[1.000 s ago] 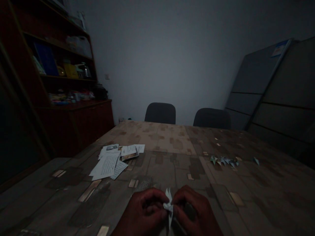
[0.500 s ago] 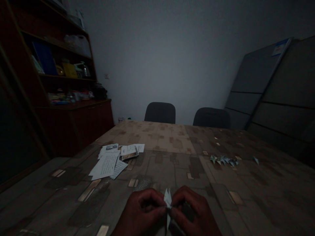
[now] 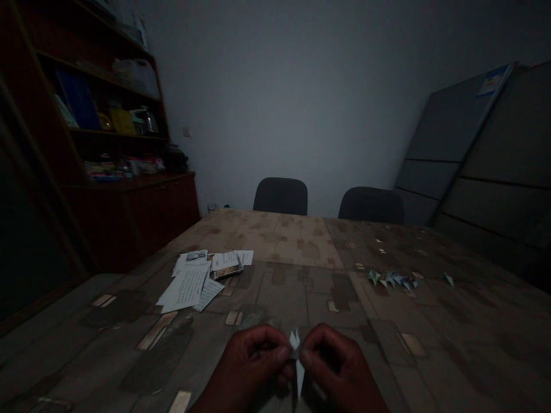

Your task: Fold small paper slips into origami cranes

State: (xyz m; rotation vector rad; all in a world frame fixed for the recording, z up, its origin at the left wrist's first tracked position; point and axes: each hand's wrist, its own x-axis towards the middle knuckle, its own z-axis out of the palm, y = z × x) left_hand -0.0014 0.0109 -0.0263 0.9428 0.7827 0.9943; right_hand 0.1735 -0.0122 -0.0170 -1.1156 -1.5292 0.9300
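Between my two hands, low in the middle of the head view, is a small pale folded paper [image 3: 300, 378] with narrow points at its top and a long point hanging down. My left hand [image 3: 252, 364] pinches its left side between thumb and fingers. From the other side my right hand [image 3: 336, 364] grips it with thumb and forefinger. The fingertips cover part of the folds. Farther off to the right, several small folded paper pieces [image 3: 392, 279] lie in a row, with a single folded piece [image 3: 448, 279] apart from them.
Printed sheets and cards [image 3: 185, 285] lie in a loose pile on the left of the patterned tablecloth [image 3: 279, 298]. Two dark chairs [image 3: 280, 196] stand at the far edge. A filled shelf cabinet [image 3: 155, 201] is on the left, and grey panels [image 3: 447, 132] lean at the right.
My fingers have shifted slightly on the folded paper. Its lower point now shows wider and sits a little farther right, and the left thumb is higher.
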